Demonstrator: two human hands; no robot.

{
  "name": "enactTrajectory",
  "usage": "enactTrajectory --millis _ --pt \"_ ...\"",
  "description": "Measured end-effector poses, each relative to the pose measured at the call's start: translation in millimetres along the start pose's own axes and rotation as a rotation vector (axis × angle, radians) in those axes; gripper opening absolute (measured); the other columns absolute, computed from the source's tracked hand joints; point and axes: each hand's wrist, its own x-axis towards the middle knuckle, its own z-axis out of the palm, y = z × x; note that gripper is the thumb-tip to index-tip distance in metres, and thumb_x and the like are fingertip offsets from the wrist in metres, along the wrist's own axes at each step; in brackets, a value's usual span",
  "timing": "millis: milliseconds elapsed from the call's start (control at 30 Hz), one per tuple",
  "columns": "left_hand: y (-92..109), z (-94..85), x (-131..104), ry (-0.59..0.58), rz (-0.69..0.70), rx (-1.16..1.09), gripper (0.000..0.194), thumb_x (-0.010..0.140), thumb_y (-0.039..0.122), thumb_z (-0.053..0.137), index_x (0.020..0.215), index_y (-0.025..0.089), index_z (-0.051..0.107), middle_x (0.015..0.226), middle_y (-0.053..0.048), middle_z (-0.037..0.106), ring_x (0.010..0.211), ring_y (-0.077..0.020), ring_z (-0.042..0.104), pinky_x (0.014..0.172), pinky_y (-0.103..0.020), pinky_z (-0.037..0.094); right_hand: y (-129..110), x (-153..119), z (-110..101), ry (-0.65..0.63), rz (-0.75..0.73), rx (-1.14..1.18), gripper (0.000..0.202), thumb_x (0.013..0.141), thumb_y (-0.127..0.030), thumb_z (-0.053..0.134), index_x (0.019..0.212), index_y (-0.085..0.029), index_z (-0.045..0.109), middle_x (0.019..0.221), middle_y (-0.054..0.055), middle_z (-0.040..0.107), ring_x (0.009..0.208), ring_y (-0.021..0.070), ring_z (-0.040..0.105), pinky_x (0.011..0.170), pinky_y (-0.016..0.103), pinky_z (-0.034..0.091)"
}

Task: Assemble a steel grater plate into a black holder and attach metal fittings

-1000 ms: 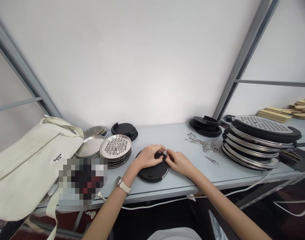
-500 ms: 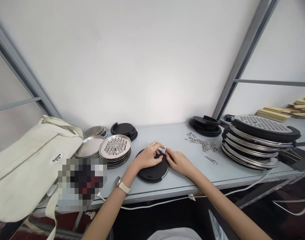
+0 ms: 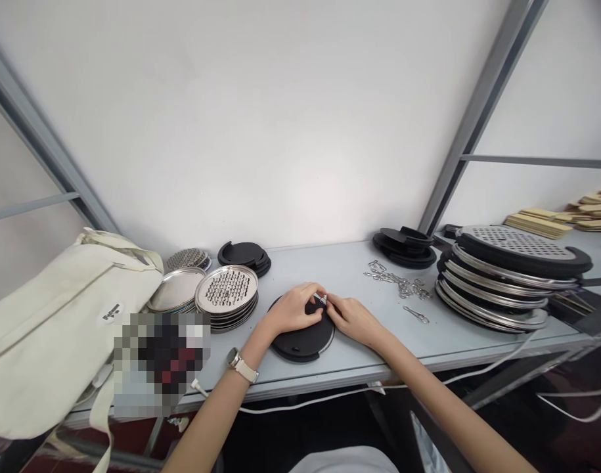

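Observation:
In front of me on the table lies a black round disc (image 3: 305,343) with a small hole near its front and a thin metal edge along its right side. My left hand (image 3: 299,309) arches over the disc's far part, thumb on its face and fingers curled to the far rim. Against the right far rim, my right hand (image 3: 350,316) pinches with thumb and forefinger. A small shiny piece of metal, seemingly a wire clip (image 3: 322,299), shows between the fingertips of both hands; most of it is hidden. Several loose metal wire clips (image 3: 401,284) lie to the right.
Left of the disc stands a stack of round metal grater plates (image 3: 227,291), near plain metal discs (image 3: 178,289) and a cream bag (image 3: 68,328). Black round holders (image 3: 244,256) sit behind. At right are more black holders (image 3: 403,248) and a tall stack of graters (image 3: 507,282).
Both hands stay at the far rim with only slight finger shifts. The disc has moved slightly toward me, and the shiny metal between the fingertips shows more clearly.

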Motion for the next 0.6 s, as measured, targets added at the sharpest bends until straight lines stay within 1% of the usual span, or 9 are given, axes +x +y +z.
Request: enactTrajectory --millis 167,400,600 --pt "-0.8 0.2 0.7 -0.009 0.024 0.055 0.032 0.075 0.015 0.053 0.106 0.021 0.049 0.097 -0.003 0.059 0.089 -0.0182 0.054 0.084 -0.032 0.043 0.3 0.3 0.5 0.001 -0.010 -0.020 0.027 0.092 -0.025 0.029 0.098 -0.018 0.055 0.072 0.004 0.064 0.061 0.0151 0.056 0.058 0.024 0.028" --pt "0.7 -0.6 0.8 0.007 0.026 0.096 0.031 0.075 0.015 0.055 0.104 0.020 0.049 0.098 -0.003 0.059 0.092 -0.0192 0.052 0.085 -0.032 0.041 0.1 -0.3 1.1 -0.007 -0.008 -0.025 0.026 0.092 -0.024 0.030 0.089 -0.017 0.054 0.071 0.003 0.063 0.060 0.0137 0.055 0.058 0.023 0.028" --pt "1.4 -0.8 1.4 0.005 0.014 0.100 0.029 0.075 0.016 0.055 0.103 0.020 0.049 0.097 -0.003 0.060 0.092 -0.0193 0.053 0.085 -0.033 0.042 0.5 0.1 1.1 -0.008 -0.011 -0.044 0.026 0.092 -0.025 0.029 0.088 -0.017 0.054 0.072 0.003 0.063 0.061 0.0135 0.055 0.058 0.024 0.027"
